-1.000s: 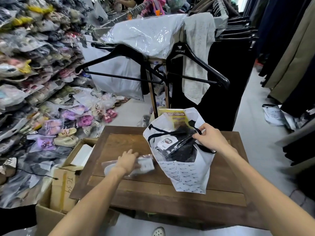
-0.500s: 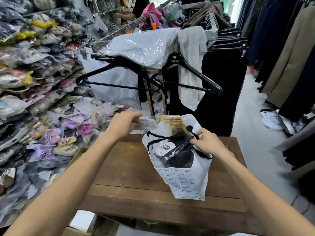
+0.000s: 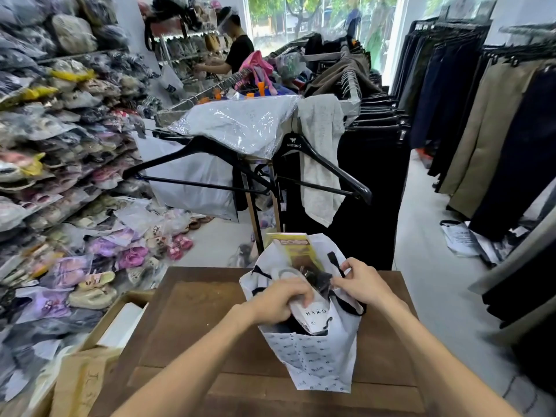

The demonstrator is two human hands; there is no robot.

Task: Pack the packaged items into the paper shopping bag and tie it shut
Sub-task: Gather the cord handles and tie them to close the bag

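Here, the white paper shopping bag stands open on the wooden table, a yellow package projecting from its far side. The left hand curls around a white packaged item at the bag's mouth. The right hand pinches the bag's rim beside a black handle.

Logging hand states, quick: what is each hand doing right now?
Left hand: closed on a white packaged item, pushing it into the paper bag.
Right hand: gripping the bag's rim.
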